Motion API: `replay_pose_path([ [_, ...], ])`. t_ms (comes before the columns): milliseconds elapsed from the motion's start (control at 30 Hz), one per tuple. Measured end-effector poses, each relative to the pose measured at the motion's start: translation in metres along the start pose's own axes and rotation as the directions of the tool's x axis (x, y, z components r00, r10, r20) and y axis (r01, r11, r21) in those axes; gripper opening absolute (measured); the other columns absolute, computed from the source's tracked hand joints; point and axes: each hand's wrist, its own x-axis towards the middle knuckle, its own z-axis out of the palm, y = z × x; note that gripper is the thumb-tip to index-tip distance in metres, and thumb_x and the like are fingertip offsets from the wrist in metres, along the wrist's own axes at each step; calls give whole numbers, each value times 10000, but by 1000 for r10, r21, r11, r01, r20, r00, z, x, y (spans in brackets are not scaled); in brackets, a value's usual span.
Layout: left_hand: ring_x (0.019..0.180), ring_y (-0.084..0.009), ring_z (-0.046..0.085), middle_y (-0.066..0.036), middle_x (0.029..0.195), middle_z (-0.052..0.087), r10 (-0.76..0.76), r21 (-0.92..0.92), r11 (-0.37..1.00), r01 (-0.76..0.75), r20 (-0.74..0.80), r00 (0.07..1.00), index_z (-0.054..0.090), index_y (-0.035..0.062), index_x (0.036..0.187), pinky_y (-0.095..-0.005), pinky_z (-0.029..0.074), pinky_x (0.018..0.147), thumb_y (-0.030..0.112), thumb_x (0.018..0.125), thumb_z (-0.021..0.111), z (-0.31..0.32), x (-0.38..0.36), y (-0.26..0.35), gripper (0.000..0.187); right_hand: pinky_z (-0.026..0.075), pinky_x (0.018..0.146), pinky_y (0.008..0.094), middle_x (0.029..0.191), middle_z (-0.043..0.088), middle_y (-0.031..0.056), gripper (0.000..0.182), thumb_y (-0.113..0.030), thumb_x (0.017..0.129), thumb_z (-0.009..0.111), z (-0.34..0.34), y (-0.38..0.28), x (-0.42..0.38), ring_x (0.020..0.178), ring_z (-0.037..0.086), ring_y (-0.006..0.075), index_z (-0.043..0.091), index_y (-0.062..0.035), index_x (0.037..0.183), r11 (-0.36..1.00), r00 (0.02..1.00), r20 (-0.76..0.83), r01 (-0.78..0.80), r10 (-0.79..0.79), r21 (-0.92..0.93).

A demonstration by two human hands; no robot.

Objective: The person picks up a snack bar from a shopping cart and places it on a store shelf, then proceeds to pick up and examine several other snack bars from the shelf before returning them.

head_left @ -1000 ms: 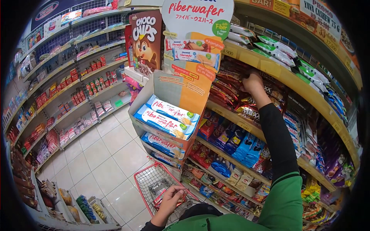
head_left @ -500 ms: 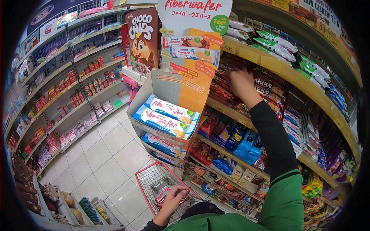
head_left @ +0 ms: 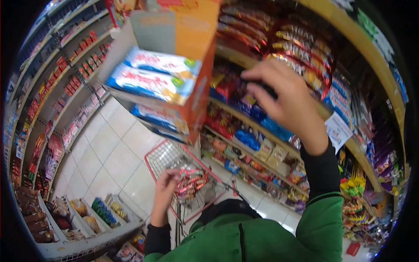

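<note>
My right hand point(head_left: 283, 98), blurred by motion, is raised in front of the snack shelves with thumb and fingers apart and nothing between them. Just above and behind it lie rows of red-brown Maxx chocolate bars point(head_left: 299, 50). Low in the view, my left hand point(head_left: 165, 187) is over the left side of a red-rimmed wire shopping basket point(head_left: 153, 168), its fingers loosely bent and apart. Shiny red snack packets point(head_left: 192, 183) lie inside the basket, right beside those fingertips.
A cardboard display point(head_left: 200, 102) holding blue-and-white wafer packs point(head_left: 152, 81) juts out at upper centre. Shelves of packaged goods point(head_left: 83, 70) line the left side. Produce bins point(head_left: 83, 231) stand at lower left, with tiled floor point(head_left: 109, 148) between.
My right hand has come out from the chocolate bars, back and down. The view has shifted, and my left hand has moved to the basket's left side, exposing more red packets.
</note>
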Motion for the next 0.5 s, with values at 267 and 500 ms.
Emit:
replay_pose_path([
  [267,832,-85,450,-9,881,500,7,190,980,65,-357,934,465,41,1054,-196,345,717,68,761,508,-39,-118,19,297,425,616,389,706,560,166,226,-213,732,556,17,-23,-227,686,548,314,550,-40,878,699,525,747,-706,408,114],
  [500,904,-150,468,-78,1014,454,-15,146,980,137,-629,777,329,71,1194,-254,415,704,-6,723,467,27,-245,-46,496,440,677,383,768,586,165,269,-302,675,581,89,-25,-538,753,562,306,613,-47,756,583,10,923,-778,385,-235],
])
